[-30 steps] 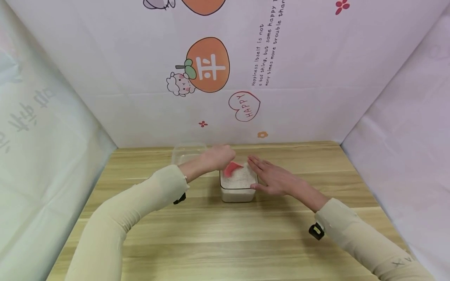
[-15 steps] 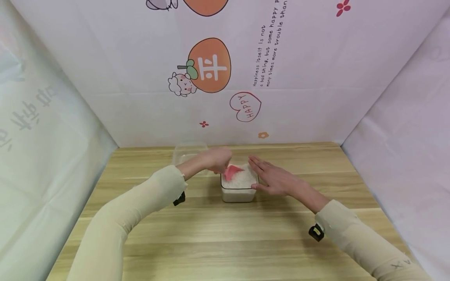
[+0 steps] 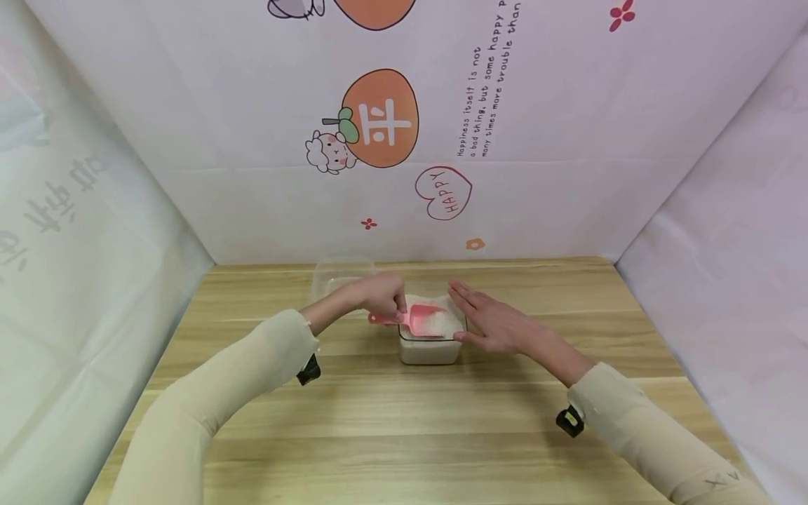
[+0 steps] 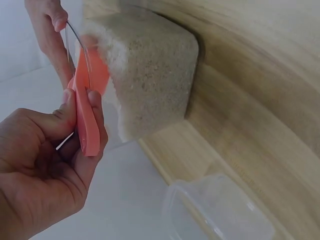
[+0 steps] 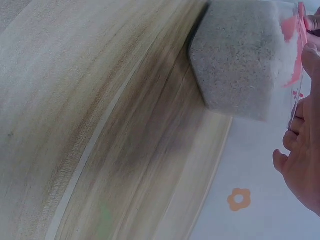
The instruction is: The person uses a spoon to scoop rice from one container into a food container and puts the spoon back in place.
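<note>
A clear square container [image 3: 431, 353] full of white grains, which look like rice, stands on the table. By its handle, my left hand [image 3: 381, 293] grips a pink scoop [image 3: 426, 321] at the container's left side. The scoop's bowl lies level over the grains and carries some of them. In the left wrist view, the thumb and fingers pinch the scoop handle [image 4: 87, 127]. My right hand [image 3: 499, 324] rests against the container's right rim, its fingers fairly straight and its thumb near the front corner. The right wrist view shows this hand [image 5: 305, 160] at the rim.
A second clear plastic container [image 3: 323, 273] stands at the back left of the wooden table [image 3: 404, 428], partly behind the left forearm. A printed white sheet [image 3: 536, 210] rises behind the table, and white sheets hang along both sides.
The left hand has drawn back left and slightly lower. The scoop, earlier tilted into the grains, now lies level with grains in it and its handle shows. The right hand stays about where it was.
</note>
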`<state>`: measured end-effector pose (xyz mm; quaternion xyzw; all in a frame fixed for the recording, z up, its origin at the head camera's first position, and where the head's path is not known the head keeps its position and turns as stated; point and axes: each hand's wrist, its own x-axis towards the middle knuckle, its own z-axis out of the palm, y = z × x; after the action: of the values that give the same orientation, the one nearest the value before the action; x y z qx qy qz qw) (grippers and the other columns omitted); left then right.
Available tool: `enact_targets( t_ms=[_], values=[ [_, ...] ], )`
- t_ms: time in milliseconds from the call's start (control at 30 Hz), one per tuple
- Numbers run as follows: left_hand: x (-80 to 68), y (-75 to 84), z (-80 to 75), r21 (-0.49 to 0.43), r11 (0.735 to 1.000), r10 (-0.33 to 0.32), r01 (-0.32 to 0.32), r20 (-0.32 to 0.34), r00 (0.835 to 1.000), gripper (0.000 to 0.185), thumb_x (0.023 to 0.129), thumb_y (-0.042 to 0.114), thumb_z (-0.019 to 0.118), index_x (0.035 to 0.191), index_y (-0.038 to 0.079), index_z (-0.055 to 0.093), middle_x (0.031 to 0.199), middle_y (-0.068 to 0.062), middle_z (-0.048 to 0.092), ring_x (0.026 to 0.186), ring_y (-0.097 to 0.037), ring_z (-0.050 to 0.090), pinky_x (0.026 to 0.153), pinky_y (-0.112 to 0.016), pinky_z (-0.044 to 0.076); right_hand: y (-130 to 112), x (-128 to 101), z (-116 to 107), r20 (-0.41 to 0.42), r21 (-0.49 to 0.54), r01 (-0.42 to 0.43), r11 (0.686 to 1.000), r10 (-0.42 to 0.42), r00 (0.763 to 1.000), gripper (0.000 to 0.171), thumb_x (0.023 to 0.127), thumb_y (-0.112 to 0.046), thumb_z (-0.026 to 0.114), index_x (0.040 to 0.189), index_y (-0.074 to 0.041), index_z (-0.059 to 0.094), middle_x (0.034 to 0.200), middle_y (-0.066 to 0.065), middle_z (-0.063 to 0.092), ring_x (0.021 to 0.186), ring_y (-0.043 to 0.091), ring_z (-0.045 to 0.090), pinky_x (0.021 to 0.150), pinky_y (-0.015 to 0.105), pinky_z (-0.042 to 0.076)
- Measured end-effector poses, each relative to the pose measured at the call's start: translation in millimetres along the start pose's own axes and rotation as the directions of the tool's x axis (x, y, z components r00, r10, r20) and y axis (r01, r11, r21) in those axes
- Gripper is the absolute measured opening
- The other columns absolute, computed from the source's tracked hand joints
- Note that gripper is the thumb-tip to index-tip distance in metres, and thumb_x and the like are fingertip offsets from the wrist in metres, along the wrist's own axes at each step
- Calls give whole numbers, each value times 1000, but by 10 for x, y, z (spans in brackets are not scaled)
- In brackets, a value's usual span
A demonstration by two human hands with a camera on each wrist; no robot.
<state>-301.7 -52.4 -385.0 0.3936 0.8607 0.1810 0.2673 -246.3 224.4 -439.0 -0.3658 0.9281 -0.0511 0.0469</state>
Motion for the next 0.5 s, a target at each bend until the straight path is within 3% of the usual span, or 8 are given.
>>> enact_targets(
  t_ms=[133,233,500],
  values=[
    [-49,-6,54,-66,998,-24,21,-42,999,22,93,4,66,75,3,79,55,2,61,44,-3,41,60,-17,42,-2,-7,1,-1,2,-8,1000,8,1000,86,101,-54,46,158,-1,11,168,15,7,155,31,15,122,48,25],
    [-86,-6,82,-105,993,-54,46,-72,996,14,92,6,68,88,3,81,68,-6,73,45,-4,47,68,-19,50,0,-6,3,-3,1,-14,1000,14,1000,85,101,-54,45,159,-2,11,168,14,7,155,30,14,122,47,25],
    [-152,-45,98,-233,972,-52,30,-87,995,14,92,1,66,82,-2,77,50,5,48,42,-3,40,50,-18,36,6,1,23,-9,7,-13,1000,13,1000,85,101,-56,43,159,-3,10,168,14,7,155,29,14,122,47,25]
  ],
)
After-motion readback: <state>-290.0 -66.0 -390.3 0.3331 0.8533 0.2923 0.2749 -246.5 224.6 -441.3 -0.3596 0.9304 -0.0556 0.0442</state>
